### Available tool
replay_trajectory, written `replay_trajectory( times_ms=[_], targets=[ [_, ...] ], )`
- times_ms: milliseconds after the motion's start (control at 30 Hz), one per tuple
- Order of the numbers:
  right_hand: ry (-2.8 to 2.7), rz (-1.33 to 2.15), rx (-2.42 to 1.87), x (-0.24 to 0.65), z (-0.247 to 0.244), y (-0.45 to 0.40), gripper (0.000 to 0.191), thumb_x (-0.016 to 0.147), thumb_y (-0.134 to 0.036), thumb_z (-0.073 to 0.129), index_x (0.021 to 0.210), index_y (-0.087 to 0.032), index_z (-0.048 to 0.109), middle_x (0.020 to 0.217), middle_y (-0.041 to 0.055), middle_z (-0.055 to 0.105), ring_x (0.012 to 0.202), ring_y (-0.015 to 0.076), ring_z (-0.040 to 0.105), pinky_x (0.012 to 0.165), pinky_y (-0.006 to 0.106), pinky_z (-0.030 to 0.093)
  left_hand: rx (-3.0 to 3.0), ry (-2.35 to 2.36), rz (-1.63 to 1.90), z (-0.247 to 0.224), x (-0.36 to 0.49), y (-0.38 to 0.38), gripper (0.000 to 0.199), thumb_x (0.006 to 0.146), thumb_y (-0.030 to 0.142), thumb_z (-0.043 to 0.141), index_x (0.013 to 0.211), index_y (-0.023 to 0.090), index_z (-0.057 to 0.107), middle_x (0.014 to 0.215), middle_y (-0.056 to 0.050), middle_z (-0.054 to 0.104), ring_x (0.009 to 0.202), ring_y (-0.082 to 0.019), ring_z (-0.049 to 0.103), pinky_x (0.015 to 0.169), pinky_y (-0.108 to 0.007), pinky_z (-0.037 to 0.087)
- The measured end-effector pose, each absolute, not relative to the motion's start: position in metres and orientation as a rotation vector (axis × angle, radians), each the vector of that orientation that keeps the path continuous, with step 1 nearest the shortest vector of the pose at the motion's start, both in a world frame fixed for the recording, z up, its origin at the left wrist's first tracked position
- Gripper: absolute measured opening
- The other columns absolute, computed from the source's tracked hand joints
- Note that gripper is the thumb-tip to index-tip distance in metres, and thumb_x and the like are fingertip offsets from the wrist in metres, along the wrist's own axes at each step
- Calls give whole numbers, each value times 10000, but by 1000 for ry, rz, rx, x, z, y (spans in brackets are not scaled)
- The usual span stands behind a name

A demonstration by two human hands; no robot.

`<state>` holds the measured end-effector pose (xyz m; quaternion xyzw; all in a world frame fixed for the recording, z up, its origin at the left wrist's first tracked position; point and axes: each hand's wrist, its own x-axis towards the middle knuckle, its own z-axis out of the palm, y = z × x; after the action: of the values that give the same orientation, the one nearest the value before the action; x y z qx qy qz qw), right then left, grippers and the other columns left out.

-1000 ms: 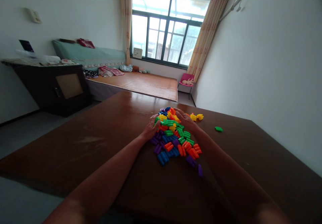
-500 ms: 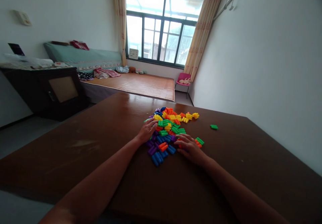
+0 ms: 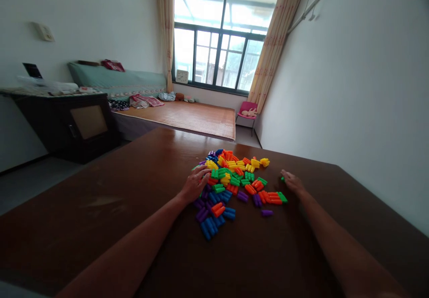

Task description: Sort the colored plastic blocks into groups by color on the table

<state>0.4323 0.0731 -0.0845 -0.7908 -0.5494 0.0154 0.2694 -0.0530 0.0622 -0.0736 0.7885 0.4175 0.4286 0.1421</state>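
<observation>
A loose pile of bullet-shaped plastic building blocks (image 3: 234,181) in green, yellow, orange, blue and purple lies on the brown table (image 3: 110,186). My left hand (image 3: 195,183) rests at the pile's left side, its fingers stretched over the blocks, gripping none that I can see. Right of the pile, my right hand (image 3: 292,182) is closed over a single green building block (image 3: 282,178); only a bit of that block shows by the fingertips. Nearer me sit a joined orange-and-green row (image 3: 273,198) and a lone purple block (image 3: 267,213).
Beyond the table stands a bed (image 3: 197,115) with a mat and folded cloths. A dark cabinet (image 3: 60,123) is at the left, and a pink chair (image 3: 247,109) holding a plush toy is below the window. A white wall runs along the right.
My right hand has left the pile's near right side and moved right to the lone green block. Orange, green and purple blocks there now lie spread farther right. The left hand stays at the pile.
</observation>
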Motion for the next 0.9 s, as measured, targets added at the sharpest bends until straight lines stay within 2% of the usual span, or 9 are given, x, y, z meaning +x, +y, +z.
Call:
replay_trajectory(
  times_ms=[100,267,433,633,767,900],
  targets=[
    [-1482,177,-1912,408,-83,94,501,900,-538,346,1002,-220,720,1047,95,736,961,250,670,865,365,498,2294,1230,1252,-72,-53,61,360,974,382,410,1154,237,688,1298,-72,618,1277,-244,511,1098,-464,420],
    [-1513,36,-1875,384,-69,140,435,811,-467,525,1119,-206,690,1131,123,706,1018,264,648,913,400,485,2367,1250,1253,-69,-54,57,348,978,366,417,1149,225,685,1288,-78,622,1283,-257,503,1094,-486,411],
    [-1768,258,-1892,371,-76,162,366,745,-363,615,1072,-214,682,992,75,732,876,228,673,818,371,522,2509,1195,1265,-52,-55,41,297,969,318,453,1154,252,675,1287,-55,628,1303,-241,483,1113,-473,379],
    [-1869,672,-1495,313,-53,146,446,822,-544,559,1078,-197,671,922,63,736,823,207,673,726,318,540,2776,784,1034,-30,-37,3,260,953,327,504,1134,269,681,1261,-24,654,1335,-220,450,1173,-431,264],
    [-1986,800,-1316,269,-23,147,538,830,-649,523,1055,-199,714,981,58,739,899,223,675,779,329,546,2872,450,742,-29,-25,-21,324,907,465,570,1149,282,682,1272,-24,650,1355,-243,426,1187,-421,209],
    [-2072,589,-1362,231,-18,182,609,908,-653,353,1148,-220,708,1150,79,710,1117,263,628,991,419,471,2892,332,515,-33,-23,-34,557,826,570,626,1298,277,598,1389,-55,569,1402,-299,350,1169,-473,206]
  ],
)
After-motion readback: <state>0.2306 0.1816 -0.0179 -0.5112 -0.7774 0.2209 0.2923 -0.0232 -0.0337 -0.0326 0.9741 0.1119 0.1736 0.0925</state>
